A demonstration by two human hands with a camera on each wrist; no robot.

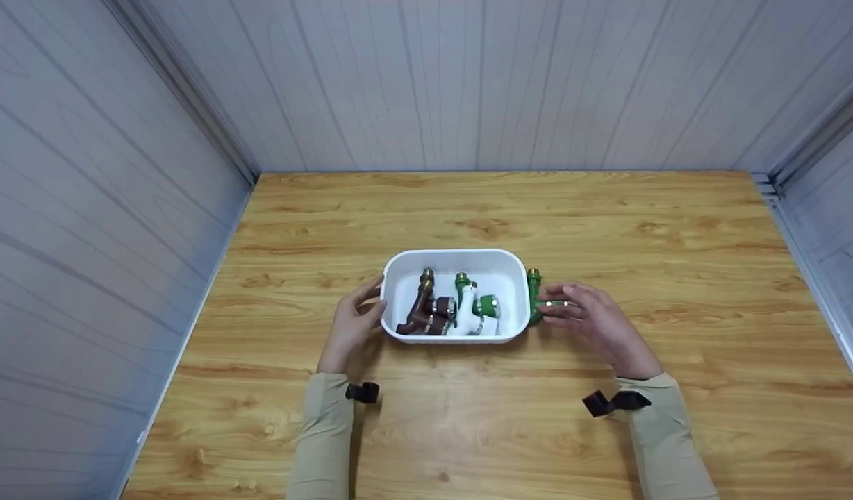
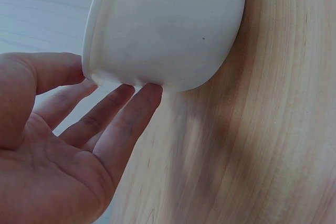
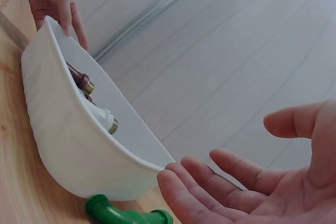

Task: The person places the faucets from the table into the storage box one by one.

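Note:
A white tub (image 1: pixel 458 258) holds several plastic taps: two brown taps (image 1: pixel 419 312) on its left, a white tap (image 1: pixel 466 321) and a green tap (image 1: pixel 487 305) on its right. At the tub's left end my left hand (image 1: pixel 355 321) grips the rim, thumb on the edge and fingertips against the outer wall. Another green tap (image 1: pixel 535 292) lies on the table just outside the tub's right end; its curved spout (image 3: pixel 123 215) shows in the right wrist view. My right hand (image 1: pixel 593 323) overlaps part of this tap, fingers extended and thumb apart, holding nothing.
Wood-grain table (image 1: pixel 461 423) surrounds the tub. Pale panelled walls stand at the back (image 1: pixel 440 83), left (image 1: pixel 86 208) and right (image 1: pixel 829 229). Black wrist mounts (image 1: pixel 617 401) sit on both sleeves.

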